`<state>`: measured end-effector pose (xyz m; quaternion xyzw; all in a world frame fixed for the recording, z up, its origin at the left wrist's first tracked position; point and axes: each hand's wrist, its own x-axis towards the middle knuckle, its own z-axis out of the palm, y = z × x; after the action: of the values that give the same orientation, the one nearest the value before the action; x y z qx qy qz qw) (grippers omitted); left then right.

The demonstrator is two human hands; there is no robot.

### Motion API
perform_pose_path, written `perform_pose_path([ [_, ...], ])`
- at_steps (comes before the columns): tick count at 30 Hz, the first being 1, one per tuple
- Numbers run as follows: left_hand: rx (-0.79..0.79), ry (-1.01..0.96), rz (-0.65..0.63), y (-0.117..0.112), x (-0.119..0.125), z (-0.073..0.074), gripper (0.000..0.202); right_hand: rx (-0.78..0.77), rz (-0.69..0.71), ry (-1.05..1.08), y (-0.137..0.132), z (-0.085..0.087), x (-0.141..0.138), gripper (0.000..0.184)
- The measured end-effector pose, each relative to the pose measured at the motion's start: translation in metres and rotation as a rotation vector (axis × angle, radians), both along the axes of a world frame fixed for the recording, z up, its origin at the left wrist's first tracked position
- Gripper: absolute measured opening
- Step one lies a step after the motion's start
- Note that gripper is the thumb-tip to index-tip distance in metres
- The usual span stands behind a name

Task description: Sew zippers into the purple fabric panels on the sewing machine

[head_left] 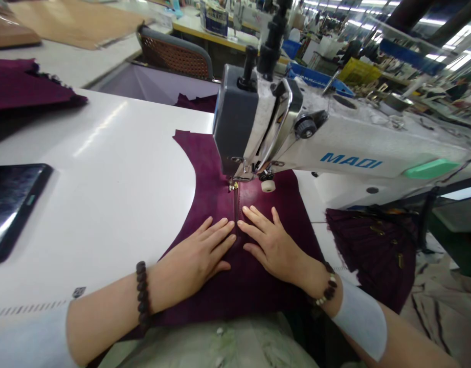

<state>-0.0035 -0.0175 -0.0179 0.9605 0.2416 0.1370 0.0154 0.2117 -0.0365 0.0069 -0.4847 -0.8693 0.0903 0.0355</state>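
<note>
Head view shows the left hand (195,260) and right hand (275,248) nearest, flat and palm down with fingers spread, resting on a purple panel (210,197) upon the white table (124,204). Between them the panel's zipper (236,207) runs up beneath the sewing machine (335,138); beyond the table stands a chair (177,53) with a brown back.

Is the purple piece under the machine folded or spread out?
Spread out: the purple piece lies flat under the left hand and right hand.

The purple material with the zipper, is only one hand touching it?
No, the left hand and the right hand both rest on the purple material.
</note>
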Motion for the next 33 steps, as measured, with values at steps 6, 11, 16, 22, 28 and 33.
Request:
perform_pose_path([
  [6, -0.002, 0.013, 0.004, 0.014, 0.003, 0.003, 0.044, -0.007, 0.010, 0.024, 0.016, 0.001, 0.003, 0.041],
  [11, 0.003, -0.014, 0.007, 0.028, 0.004, 0.002, 0.041, -0.010, 0.038, 0.057, 0.035, 0.000, 0.009, 0.040],
  [16, 0.015, -0.038, -0.005, 0.047, 0.003, 0.000, 0.040, -0.007, 0.049, 0.089, 0.053, -0.001, 0.013, 0.040],
  [22, 0.026, -0.016, 0.002, 0.063, 0.003, 0.001, 0.036, 0.021, -0.026, 0.043, 0.062, 0.003, 0.005, 0.038],
  [28, 0.035, -0.061, -0.041, 0.066, 0.002, -0.001, 0.030, 0.025, -0.068, 0.061, 0.062, 0.003, -0.002, 0.038],
  [33, 0.020, -0.052, -0.028, 0.069, 0.002, 0.001, 0.030, 0.046, -0.088, 0.077, 0.063, -0.001, -0.001, 0.039],
])
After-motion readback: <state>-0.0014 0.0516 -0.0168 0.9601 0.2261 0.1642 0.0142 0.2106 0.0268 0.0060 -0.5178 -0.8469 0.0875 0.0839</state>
